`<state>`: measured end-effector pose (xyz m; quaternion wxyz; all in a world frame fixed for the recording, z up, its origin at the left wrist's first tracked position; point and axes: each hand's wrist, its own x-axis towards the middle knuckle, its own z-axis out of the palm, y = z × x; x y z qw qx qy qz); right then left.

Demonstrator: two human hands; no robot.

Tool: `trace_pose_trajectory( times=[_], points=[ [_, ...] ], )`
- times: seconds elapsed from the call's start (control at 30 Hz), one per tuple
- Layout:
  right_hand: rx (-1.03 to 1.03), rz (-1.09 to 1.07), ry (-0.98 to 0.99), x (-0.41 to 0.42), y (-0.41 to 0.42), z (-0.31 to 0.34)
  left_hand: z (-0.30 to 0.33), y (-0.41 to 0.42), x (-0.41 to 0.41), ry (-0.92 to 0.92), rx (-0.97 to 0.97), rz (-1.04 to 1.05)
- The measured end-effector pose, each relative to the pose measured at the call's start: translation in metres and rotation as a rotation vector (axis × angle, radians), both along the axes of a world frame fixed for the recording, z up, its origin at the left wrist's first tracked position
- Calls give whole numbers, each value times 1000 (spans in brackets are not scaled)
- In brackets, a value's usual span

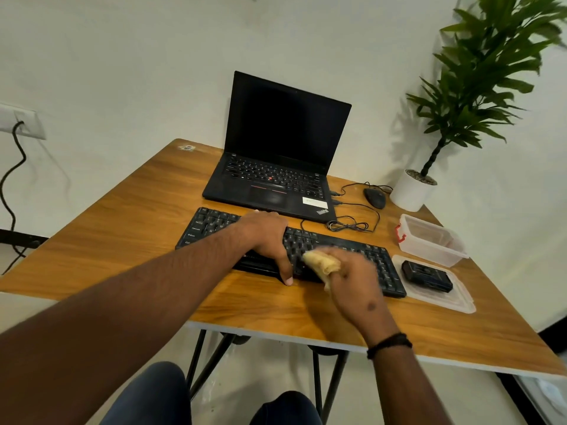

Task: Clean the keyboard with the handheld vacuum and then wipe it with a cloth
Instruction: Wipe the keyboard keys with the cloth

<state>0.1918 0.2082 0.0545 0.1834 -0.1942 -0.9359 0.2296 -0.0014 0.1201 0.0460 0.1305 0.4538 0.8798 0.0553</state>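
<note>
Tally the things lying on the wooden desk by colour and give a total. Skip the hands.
Black: 4: open laptop, flat keyboard, corded mouse, small boxy device on the lid.
Clear plastic: 2: tub, flat lid.
White: 1: plant pot.
Yellow: 1: crumpled cloth.
Total: 8

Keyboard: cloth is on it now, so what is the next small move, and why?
Probably sweep the cloth rightward along the keyboard. The right hand pinches it over the middle keys while the left hand rests on the keyboard, steadying it; the right-end keys lie uncovered beside the cloth.
</note>
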Motion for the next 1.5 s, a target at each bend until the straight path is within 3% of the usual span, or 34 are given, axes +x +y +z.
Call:
trace_pose_trajectory(
  times=[0.1,0.17,0.3,0.57,0.63,0.7,0.8,0.9,1.1,1.2,1.3,1.4,1.5],
  points=[
    [-4,-343,308,-7,21,0,-1,-2,1,-18,10,16],
    [24,-440,293,-12,23,-4,0,-2,2,-10,8,20],
    [106,-213,-75,-15,-13,-38,1,-1,2,14,-11,5],
    [177,-1,-67,10,-4,-32,3,0,2,11,-39,1],
    [111,30,-65,14,5,-22,1,0,1,11,-41,1],
    [56,-85,8,16,17,-13,0,0,1,5,-34,4],
    [135,-337,40,10,24,-12,0,1,1,17,-34,4],
    [137,-299,-86,9,5,-29,1,2,1,34,-49,7],
    [159,-168,-100,44,-22,-39,0,4,0,31,-60,12],
    [-18,-212,58,48,-12,-35,1,4,2,34,-76,12],
    [-152,-417,254,43,13,-17,2,6,3,54,-93,2],
    [-33,-494,337,26,33,-8,0,13,11,81,-29,-81],
    [80,-436,192,7,34,-14,-1,31,28,92,122,-136]
  ],
)
